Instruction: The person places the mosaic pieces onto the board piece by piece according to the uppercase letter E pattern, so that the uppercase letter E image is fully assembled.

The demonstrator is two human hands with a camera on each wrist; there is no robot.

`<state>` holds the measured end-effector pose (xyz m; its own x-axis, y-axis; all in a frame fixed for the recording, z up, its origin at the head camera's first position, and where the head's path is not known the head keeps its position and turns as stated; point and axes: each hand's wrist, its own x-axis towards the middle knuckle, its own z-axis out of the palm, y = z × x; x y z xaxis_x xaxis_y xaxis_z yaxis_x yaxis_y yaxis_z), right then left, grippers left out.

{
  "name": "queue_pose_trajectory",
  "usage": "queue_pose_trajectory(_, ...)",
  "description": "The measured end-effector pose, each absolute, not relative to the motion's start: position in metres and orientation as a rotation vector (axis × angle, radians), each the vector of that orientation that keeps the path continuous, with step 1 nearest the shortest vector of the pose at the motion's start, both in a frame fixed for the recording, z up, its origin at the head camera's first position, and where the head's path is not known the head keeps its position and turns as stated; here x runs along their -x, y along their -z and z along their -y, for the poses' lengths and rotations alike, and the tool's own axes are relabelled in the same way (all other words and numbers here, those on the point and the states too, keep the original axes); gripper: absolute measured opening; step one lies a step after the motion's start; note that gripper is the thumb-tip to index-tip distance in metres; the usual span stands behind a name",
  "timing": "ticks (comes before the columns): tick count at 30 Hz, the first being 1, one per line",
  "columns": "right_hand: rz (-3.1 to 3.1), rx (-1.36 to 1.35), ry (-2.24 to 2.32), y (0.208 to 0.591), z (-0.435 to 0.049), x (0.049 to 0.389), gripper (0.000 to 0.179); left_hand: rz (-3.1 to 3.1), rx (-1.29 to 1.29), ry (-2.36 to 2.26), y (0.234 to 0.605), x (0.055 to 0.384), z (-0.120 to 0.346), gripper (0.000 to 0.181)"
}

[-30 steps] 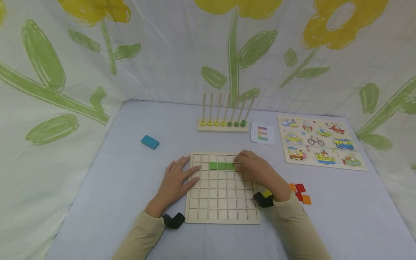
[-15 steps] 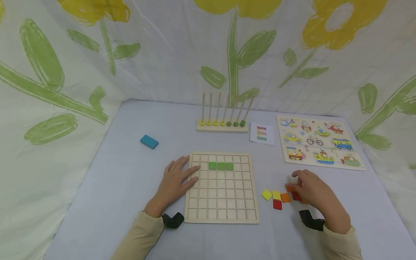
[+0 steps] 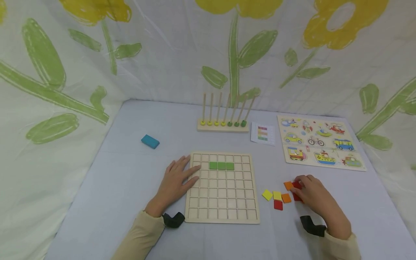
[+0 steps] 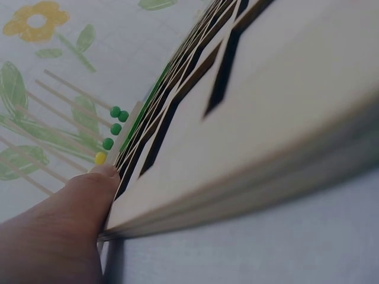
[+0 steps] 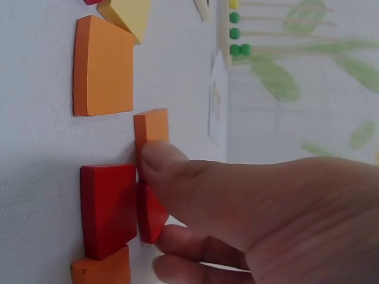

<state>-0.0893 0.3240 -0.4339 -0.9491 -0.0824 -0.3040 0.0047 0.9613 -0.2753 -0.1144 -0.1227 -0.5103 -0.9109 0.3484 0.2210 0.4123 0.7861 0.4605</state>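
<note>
My left hand (image 3: 174, 180) lies spread along the left edge of a wooden grid board (image 3: 226, 221); in the left wrist view its thumb (image 4: 83, 192) rests on the rim. Three green tiles (image 3: 221, 166) sit side by side in the board's second row. To the right, my right hand (image 3: 313, 193) bends over loose square tiles, thumb and index finger on either side of a red tile (image 3: 297, 185). An orange tile (image 3: 288, 186) touches it. The right wrist view shows the thumb (image 5: 169, 160) partly covering both tiles; whether they are gripped cannot be seen.
Yellow tiles (image 3: 267, 195), another orange tile (image 3: 286, 198) and a red tile (image 3: 278, 205) lie between board and right hand. Behind stand a peg rack (image 3: 222, 128) with beads, a pattern card (image 3: 262, 133) and a vehicle puzzle (image 3: 321, 142). A blue block (image 3: 150, 141) lies far left.
My right hand has left the board's upper right, moved right and toward me to the loose tiles, and lowered its fingers around the red one. The left hand has stayed still.
</note>
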Motion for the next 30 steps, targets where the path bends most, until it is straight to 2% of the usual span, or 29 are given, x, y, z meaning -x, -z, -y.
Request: queue_pose_trajectory(30, -2.983, 0.365, 0.441, 0.445, -0.306, 0.094, 0.032, 2.837, 0.601, 0.793, 0.509, 0.114, 0.122, 0.040)
